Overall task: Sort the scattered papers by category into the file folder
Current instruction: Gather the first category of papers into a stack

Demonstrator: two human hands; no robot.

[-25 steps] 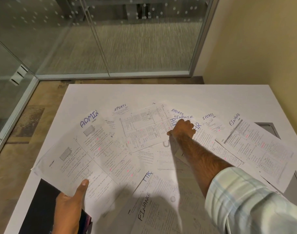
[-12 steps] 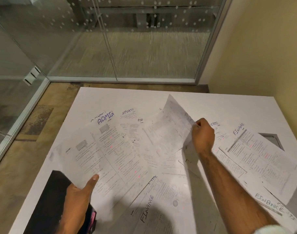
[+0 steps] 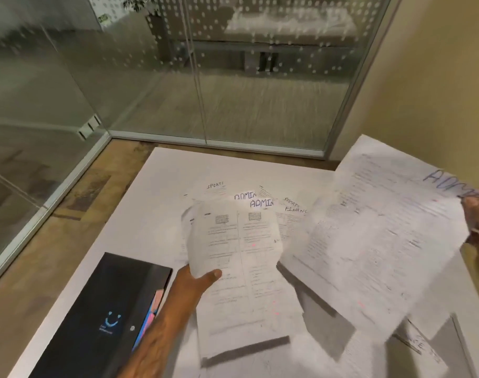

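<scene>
My left hand [image 3: 197, 281] grips a small stack of ADMIN sheets [image 3: 243, 257], held up over the white table [image 3: 156, 214]. My right hand [image 3: 478, 222], at the right edge of view, pinches the corner of another ADMIN sheet [image 3: 374, 241], lifted high and blurred with motion. Beneath them more papers lie scattered, with SPORTS [image 3: 215, 186] and FINANCE [image 3: 295, 210] headings showing. The black file folder [image 3: 102, 317] lies shut at the table's near left, coloured tabs peeking from its right edge.
Glass walls [image 3: 178, 77] enclose the far and left sides; a beige wall [image 3: 437, 77] stands on the right. The table's left edge drops to a wooden floor [image 3: 42, 255]. A grey recess [image 3: 448, 339] sits in the table at the near right.
My right hand has lifted its sheet off the pile and swung it up to the right. My left hand has raised the ADMIN sheets off the table. The camera tilted up.
</scene>
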